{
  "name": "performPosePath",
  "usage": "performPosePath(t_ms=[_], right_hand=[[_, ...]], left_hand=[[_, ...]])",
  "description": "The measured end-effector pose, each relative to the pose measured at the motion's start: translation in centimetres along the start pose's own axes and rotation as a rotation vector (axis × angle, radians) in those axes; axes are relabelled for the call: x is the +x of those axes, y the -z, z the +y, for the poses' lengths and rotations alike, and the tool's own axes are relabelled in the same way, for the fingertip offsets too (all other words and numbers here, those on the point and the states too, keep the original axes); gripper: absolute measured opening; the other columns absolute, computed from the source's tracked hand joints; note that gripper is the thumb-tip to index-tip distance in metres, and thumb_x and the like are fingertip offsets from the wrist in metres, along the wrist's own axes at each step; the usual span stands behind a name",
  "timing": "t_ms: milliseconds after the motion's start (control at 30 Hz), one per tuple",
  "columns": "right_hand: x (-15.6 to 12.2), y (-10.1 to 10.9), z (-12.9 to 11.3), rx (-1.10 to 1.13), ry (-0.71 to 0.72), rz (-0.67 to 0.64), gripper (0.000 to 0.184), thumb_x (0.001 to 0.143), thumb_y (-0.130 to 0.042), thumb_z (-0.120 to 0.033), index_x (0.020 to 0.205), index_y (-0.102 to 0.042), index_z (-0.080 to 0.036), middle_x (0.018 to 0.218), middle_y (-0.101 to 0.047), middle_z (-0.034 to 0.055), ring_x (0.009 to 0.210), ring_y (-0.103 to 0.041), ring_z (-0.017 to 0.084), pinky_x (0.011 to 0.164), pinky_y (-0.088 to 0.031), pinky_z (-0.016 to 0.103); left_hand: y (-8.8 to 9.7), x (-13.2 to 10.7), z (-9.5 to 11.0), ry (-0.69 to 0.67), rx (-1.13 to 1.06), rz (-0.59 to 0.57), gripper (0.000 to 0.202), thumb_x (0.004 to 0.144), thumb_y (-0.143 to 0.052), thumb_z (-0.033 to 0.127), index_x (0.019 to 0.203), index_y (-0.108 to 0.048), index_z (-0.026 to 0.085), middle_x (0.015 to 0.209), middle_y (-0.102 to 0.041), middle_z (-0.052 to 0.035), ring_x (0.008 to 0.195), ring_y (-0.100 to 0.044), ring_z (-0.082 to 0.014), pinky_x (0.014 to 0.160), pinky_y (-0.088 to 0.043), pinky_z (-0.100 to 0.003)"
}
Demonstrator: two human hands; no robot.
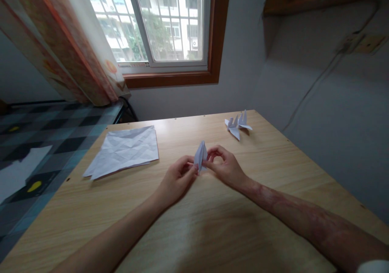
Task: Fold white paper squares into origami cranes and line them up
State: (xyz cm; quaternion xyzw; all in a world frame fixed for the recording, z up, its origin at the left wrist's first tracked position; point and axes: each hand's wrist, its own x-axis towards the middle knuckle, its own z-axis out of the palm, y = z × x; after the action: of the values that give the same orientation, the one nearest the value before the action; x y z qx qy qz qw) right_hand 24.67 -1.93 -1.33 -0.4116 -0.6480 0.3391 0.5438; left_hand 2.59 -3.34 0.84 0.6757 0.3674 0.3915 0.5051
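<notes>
A small piece of folded white paper (200, 154), narrow and pointed at the top, is held upright between my two hands over the middle of the table. My left hand (180, 176) pinches its lower left side between thumb and fingers. From the right, my right hand (226, 166) grips its lower right edge with thumb and forefinger, the other fingers curled. Beyond my right hand, folded paper cranes (234, 127) stand close together near the far edge. A stack of creased white paper sheets (130, 149) lies to the left of my left hand.
The wooden table (188, 232) reaches to the wall below a barred window (173, 25). At the left is a bed with a checked cover (69, 121), with white paper (27, 169) on it. A cable (313, 88) hangs down the right wall.
</notes>
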Motion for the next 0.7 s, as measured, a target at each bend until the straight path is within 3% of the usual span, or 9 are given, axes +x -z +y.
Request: performPosePath(t_ms=[267,400,533,633,700], right_hand=[[0.01,0.15,-0.62,0.050,0.024,-0.150,0.018,0.098,-0.083,-0.042,0.098,-0.083,-0.024,0.095,-0.083,0.0018,0.090,-0.076,0.022,0.091,-0.060,0.037],[0.04,0.25,-0.50,0.065,0.028,-0.181,0.018,0.103,-0.076,-0.040,0.102,-0.084,-0.024,0.098,-0.083,0.0023,0.094,-0.078,0.023,0.091,-0.060,0.037],[-0.18,0.33,-0.56,0.079,0.028,-0.197,0.024,0.108,-0.067,-0.040,0.118,-0.079,-0.023,0.102,-0.082,0.0038,0.094,-0.077,0.021,0.087,-0.060,0.034],[-0.49,0.17,-0.43,0.087,0.035,-0.208,0.045,0.100,-0.081,-0.041,0.139,-0.065,-0.026,0.101,-0.080,0.0014,0.086,-0.076,0.019,0.082,-0.061,0.032],[-0.66,0.01,-0.25,0.065,0.044,-0.192,0.057,0.095,-0.087,-0.039,0.142,-0.058,-0.027,0.098,-0.079,-0.0001,0.082,-0.075,0.019,0.080,-0.061,0.032]], left_hand=[[0.13,-0.04,-0.76,0.038,-0.020,-0.029,0.031,0.104,-0.072,0.048,0.103,-0.068,0.018,0.090,-0.075,-0.0030,0.082,-0.067,-0.0176,0.076,-0.049,-0.028],[0.18,0.04,-0.89,0.031,0.008,0.042,0.031,0.100,-0.078,0.047,0.101,-0.067,0.018,0.085,-0.072,-0.0008,0.077,-0.063,-0.0159,0.073,-0.047,-0.027],[0.12,0.19,-0.85,0.023,-0.022,0.114,0.033,0.095,-0.083,0.046,0.097,-0.064,0.019,0.082,-0.067,0.0010,0.076,-0.062,-0.0154,0.072,-0.048,-0.027],[0.02,0.18,-0.81,0.026,-0.041,0.155,0.036,0.094,-0.085,0.047,0.099,-0.062,0.020,0.082,-0.068,0.0016,0.075,-0.062,-0.0146,0.069,-0.047,-0.025],[-0.05,0.17,-0.76,0.027,-0.069,0.161,0.038,0.093,-0.087,0.047,0.104,-0.062,0.020,0.085,-0.070,0.0007,0.075,-0.064,-0.0146,0.068,-0.047,-0.024]])
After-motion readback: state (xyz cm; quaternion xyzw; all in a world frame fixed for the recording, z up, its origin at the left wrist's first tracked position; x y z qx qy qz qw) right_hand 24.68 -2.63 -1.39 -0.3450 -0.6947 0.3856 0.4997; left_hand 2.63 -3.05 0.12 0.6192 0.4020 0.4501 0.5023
